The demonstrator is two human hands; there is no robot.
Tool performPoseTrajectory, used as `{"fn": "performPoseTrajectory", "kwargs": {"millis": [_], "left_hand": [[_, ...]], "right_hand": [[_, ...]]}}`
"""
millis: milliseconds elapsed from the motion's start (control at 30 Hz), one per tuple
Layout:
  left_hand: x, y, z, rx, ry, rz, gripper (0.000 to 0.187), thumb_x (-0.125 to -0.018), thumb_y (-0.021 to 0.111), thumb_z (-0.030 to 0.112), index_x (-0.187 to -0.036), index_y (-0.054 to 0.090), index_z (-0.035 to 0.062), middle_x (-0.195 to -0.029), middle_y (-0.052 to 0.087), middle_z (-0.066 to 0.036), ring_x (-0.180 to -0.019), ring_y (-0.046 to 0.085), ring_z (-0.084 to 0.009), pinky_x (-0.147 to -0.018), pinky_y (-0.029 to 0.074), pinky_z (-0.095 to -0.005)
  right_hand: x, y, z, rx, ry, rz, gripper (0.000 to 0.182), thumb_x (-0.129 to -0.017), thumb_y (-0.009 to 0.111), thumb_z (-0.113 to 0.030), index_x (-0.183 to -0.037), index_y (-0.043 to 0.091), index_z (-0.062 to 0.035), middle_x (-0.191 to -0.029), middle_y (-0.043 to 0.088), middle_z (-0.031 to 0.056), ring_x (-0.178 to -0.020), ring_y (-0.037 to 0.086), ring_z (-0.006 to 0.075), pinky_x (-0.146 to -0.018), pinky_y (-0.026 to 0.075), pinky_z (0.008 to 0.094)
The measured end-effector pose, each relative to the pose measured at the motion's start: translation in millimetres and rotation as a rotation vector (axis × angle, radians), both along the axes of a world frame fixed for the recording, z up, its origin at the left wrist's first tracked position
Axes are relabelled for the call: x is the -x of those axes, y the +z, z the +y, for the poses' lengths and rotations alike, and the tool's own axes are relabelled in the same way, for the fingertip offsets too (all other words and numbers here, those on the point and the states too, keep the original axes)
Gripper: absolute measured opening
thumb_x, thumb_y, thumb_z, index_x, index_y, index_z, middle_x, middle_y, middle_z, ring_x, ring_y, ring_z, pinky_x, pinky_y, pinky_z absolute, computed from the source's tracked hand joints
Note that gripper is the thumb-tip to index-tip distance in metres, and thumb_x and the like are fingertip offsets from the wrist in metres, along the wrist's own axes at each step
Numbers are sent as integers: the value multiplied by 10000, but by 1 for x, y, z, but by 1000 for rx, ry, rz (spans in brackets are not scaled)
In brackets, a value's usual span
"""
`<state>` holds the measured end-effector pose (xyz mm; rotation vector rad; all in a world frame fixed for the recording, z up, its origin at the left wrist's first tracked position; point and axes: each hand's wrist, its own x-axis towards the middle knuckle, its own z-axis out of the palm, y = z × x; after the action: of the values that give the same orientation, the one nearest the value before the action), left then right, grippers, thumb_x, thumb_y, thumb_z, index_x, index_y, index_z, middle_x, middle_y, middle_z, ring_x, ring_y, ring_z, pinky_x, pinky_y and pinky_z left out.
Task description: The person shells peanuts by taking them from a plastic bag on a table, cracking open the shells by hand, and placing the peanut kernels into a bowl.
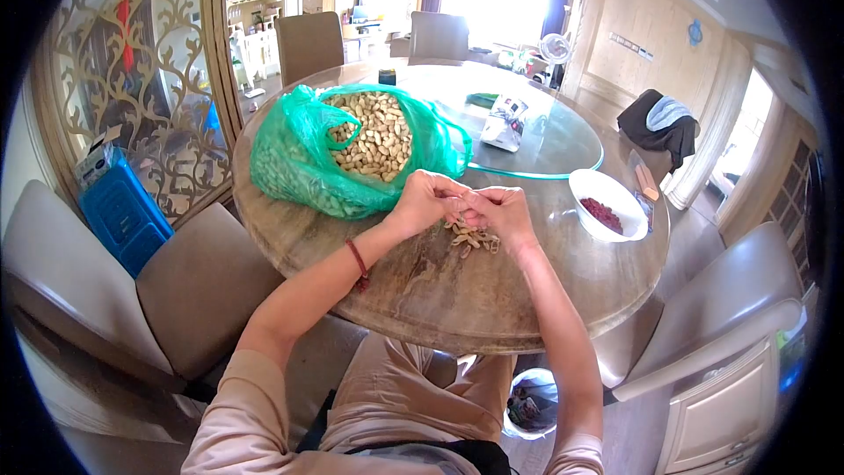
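Peanuts (378, 136) in green bag (286, 154) lay ahead-left of tightly pinched fingers (450, 186) (held item indiscernible), nearer left hand (426, 200) than right hand (505, 212).

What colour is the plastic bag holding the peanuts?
The translucent plastic bag is bluish green, best in the head view.

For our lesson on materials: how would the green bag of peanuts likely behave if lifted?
The green bag would probably sag and change shape, since its thin plastic is crumpled. It may feel fairly heavy, as many peanuts fill it. Some might spill if it tips, since its mouth gapes open.
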<state>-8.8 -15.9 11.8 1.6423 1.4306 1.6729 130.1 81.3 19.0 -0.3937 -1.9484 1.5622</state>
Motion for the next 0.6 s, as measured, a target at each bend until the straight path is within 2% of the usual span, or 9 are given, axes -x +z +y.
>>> {"fn": "performPoseTrajectory", "kwargs": {"millis": [67,100,167,500,567,600], "left_hand": [[1,-1,1,-2,-43,-180,131,-768,648,16,-894,653,-22,-751,646,-86,-586,590,-98,-512,512,-224],[1,-2,2,-2,-43,-179,131,-768,648,16,-894,653,-22,-751,646,-86,-586,590,-98,-512,512,-224],[3,-4,4,-7,-73,-332,132,-763,639,-6,-887,640,-51,-758,647,-115,-599,615,-122,-522,526,-237],[4,-7,8,18,-31,-320,135,-754,635,-19,-884,637,-55,-783,651,-121,-658,625,-131,-572,531,-250],[3,-9,8,-141,189,249,166,-749,643,8,-913,661,8,-813,660,-96,-686,622,-129,-611,518,-250],[2,-7,7,-138,187,249,166,-749,643,8,-913,661,8,-813,660,-96,-686,622,-129,-611,518,-250]], "right_hand": [[2,-1,-1,59,18,62,195,-836,600,-141,-903,640,38,-728,641,91,-621,615,127,-586,527,233],[3,-2,-1,59,18,63,195,-836,600,-141,-903,640,38,-728,641,91,-621,615,127,-586,527,233],[5,-7,-1,145,-18,145,201,-833,607,-151,-863,645,44,-756,639,95,-630,611,116,-589,531,227],[6,-10,-2,345,30,162,238,-859,566,-133,-931,593,92,-833,631,142,-770,647,239,-679,549,287],[5,-10,-1,492,104,148,230,-871,540,-111,-956,571,100,-884,619,161,-802,637,239,-713,548,298],[6,-11,1,495,103,149,230,-871,540,-111,-956,571,100,-884,619,161,-802,637,239,-713,548,298]]}}
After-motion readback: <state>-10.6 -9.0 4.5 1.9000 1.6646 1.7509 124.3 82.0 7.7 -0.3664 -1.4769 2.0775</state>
